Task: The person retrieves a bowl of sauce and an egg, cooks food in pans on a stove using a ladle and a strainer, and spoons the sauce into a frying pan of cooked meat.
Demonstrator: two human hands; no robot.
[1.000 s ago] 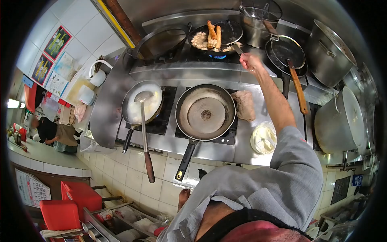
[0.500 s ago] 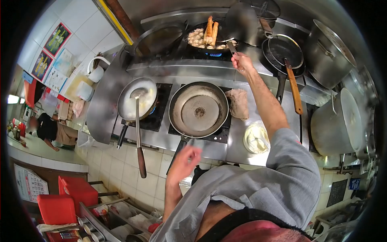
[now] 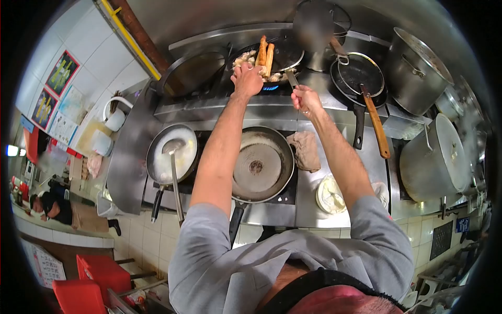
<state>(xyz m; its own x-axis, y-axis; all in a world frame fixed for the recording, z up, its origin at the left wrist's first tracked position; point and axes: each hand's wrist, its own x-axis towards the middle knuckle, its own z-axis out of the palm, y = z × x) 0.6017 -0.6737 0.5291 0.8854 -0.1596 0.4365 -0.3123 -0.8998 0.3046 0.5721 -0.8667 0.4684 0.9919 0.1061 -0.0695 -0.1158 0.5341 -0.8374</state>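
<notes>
Steel stove (image 3: 180,108); rolls (image 3: 269,60) look browned, still over the flame (image 3: 270,88); right hand (image 3: 306,100) grips a metal tool (image 3: 292,79); left hand (image 3: 247,81)'s by 'em, can't tell if gripping.

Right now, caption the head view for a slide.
Left hand at the golden food, right hand gripping a metal handle.

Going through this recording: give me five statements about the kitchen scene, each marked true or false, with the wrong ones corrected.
1. The right hand holds a flat metal handle. True.
2. The left hand is out of view. False: it is at the back pan, close to the long golden pieces.
3. A ladle rests in the left front pan. True.
4. No flame shows under the back pan. False: a blue flame burns there.
5. The crumpled cloth lies right of the middle front pan. True.
</notes>
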